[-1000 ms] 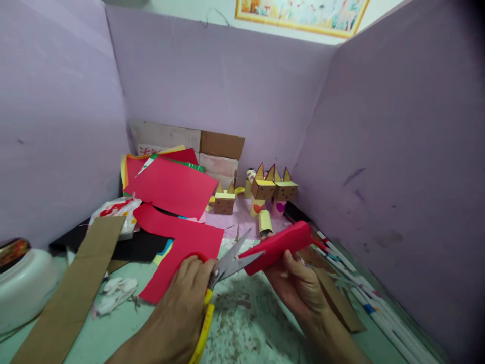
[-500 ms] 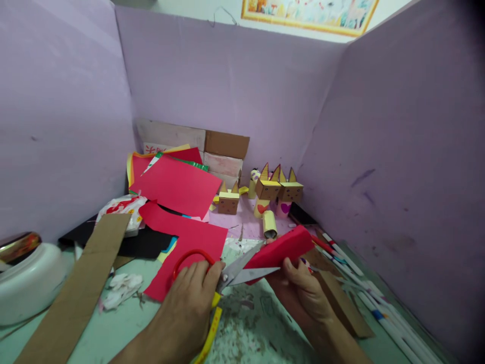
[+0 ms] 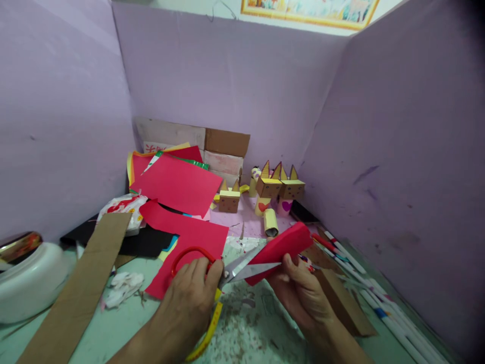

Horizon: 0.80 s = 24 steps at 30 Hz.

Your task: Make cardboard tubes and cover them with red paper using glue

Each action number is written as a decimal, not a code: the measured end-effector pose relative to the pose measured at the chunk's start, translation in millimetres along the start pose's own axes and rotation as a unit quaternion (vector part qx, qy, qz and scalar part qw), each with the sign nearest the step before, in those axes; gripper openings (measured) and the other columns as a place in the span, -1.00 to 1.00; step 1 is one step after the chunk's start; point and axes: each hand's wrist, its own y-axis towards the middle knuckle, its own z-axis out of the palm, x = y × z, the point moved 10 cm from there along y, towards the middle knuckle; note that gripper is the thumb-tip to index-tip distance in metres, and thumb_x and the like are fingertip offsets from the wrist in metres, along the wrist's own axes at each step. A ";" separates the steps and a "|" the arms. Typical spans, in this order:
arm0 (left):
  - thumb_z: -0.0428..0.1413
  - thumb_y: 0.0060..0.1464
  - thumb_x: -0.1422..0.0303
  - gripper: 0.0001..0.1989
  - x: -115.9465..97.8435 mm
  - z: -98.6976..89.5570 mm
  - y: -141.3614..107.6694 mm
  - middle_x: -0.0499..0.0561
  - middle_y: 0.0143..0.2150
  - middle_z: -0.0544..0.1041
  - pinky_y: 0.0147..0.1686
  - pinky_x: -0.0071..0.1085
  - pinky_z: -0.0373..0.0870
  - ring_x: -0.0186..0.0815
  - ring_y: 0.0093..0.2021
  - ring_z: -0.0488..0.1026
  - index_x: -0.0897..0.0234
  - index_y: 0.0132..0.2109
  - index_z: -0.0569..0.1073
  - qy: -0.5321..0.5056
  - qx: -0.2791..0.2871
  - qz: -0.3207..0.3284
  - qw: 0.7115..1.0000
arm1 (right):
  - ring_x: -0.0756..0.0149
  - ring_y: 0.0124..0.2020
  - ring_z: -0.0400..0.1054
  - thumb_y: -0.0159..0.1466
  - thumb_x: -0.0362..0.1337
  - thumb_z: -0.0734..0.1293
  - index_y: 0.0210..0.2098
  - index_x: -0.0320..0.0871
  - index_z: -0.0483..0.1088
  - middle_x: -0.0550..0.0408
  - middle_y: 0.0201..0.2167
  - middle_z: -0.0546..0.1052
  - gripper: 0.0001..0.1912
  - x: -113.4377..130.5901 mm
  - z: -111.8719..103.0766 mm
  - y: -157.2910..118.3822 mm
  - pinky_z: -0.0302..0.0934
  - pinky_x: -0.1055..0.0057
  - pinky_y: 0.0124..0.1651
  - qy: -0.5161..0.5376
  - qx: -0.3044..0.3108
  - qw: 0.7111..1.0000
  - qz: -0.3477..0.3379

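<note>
My left hand [image 3: 195,290] is closed round the handles of the scissors [image 3: 242,268], which have one red loop and one yellow loop. Their blades are spread apart, pointing right, on either side of the left part of a folded red paper [image 3: 290,245]. That paper is pinched by my right hand [image 3: 299,288], thumb on the near side. Beyond the paper a pale yellow tube [image 3: 270,222] stands near cardboard figures with pointed ears [image 3: 269,188]. A smaller cardboard head [image 3: 229,201] is to their left.
Red sheets [image 3: 178,184] and a cut red piece [image 3: 200,235] lie at the left, beside a cardboard strip [image 3: 83,283], a crumpled tissue [image 3: 123,289] and a white container [image 3: 32,283]. White sticks [image 3: 382,308] line the right. Purple panels [image 3: 231,76] enclose the table.
The scissor blades have closed a little around the red paper, and the paper has tilted slightly. Both hands keep nearly the same places and grips.
</note>
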 end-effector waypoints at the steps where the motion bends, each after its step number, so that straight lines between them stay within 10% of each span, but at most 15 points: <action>1: -0.15 0.04 0.64 -0.66 -0.4 -0.7 0.7 0.06 -0.42 0.35 -0.53 -0.28 0.37 -0.18 -0.48 0.35 0.38 -0.02 0.22 0.001 -0.002 0.003 1.000 | 0.13 -0.10 0.42 0.01 -0.19 0.50 -0.13 -0.03 0.44 0.10 -0.27 0.59 -0.58 0.1 -0.8 0.1 0.18 0.14 0.08 -0.001 -0.004 1.000 -0.001; 24: -0.13 0.05 0.59 -0.74 7.7 23.8 -4.7 -0.02 -0.46 0.37 -0.56 -0.34 0.27 -0.18 -0.51 0.40 0.23 -0.12 0.23 -0.066 0.115 -0.015 0.991 | 0.25 -0.33 0.45 -0.04 -0.24 0.52 -0.14 -0.03 0.44 0.14 -0.35 0.59 -0.55 2.2 -9.5 0.7 0.32 0.29 -0.17 0.008 -0.040 0.999 -0.018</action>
